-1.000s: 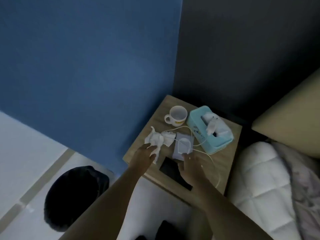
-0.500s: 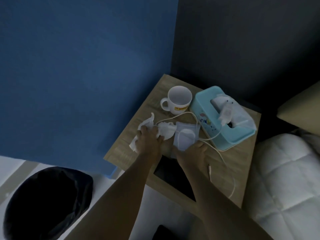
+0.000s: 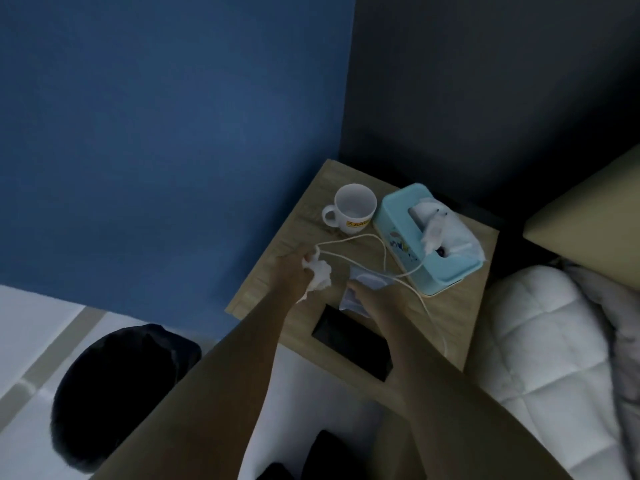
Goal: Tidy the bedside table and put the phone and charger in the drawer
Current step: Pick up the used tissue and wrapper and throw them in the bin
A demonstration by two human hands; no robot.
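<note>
On the wooden bedside table [image 3: 460,317], my left hand [image 3: 289,271] is closed around crumpled white tissues [image 3: 320,273] near the table's left edge. My right hand [image 3: 372,294] grips a pale plastic packet [image 3: 363,284] lying just right of the tissues. A black phone [image 3: 349,341] lies flat near the front edge, partly under my right forearm. The white charger cable [image 3: 377,244] loops across the table from my left hand toward the tissue box and trails down to the front right edge. No drawer shows.
A white mug [image 3: 353,209] stands at the back of the table beside a light blue tissue box [image 3: 429,237] with tissue sticking out. A black bin [image 3: 117,393] sits on the floor to the left. A white quilted bed [image 3: 554,341] lies on the right.
My left hand has gathered the spread tissues into a tight wad. My right hand has closed on the packet and pulled it slightly toward me. The view shifted.
</note>
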